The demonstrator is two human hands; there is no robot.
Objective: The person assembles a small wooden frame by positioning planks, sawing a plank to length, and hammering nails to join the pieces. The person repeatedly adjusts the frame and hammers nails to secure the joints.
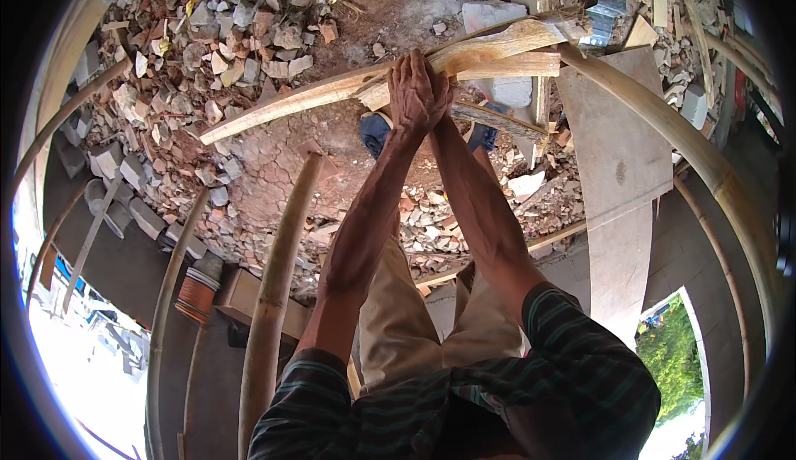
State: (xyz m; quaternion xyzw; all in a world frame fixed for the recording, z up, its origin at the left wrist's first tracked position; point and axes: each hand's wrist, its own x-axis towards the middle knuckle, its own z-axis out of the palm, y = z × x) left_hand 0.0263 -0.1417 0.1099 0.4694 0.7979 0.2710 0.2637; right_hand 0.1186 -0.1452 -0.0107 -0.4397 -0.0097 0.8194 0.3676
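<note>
My two hands meet at the middle of a long, rough wooden plank [290, 103] that runs from left to upper right. My left hand [411, 91] lies over the right one, its fingers close together and bent over the wood. Most of my right hand [441, 99] is hidden behind it; it looks closed, but what it grips is covered. A broad pale piece of wood [506, 43] extends right from my hands, with a short board [518, 65] just below it. A narrow dark-edged board [502, 117] slants beneath, close to my feet.
Broken brick and stone rubble [249, 29] covers much of the ground. A wide flat board [618, 145] lies to the right, beside a curved bamboo pole [705, 153]. Another bamboo pole [278, 294] stands near my left arm. An orange bucket-like container [197, 296] is farther left.
</note>
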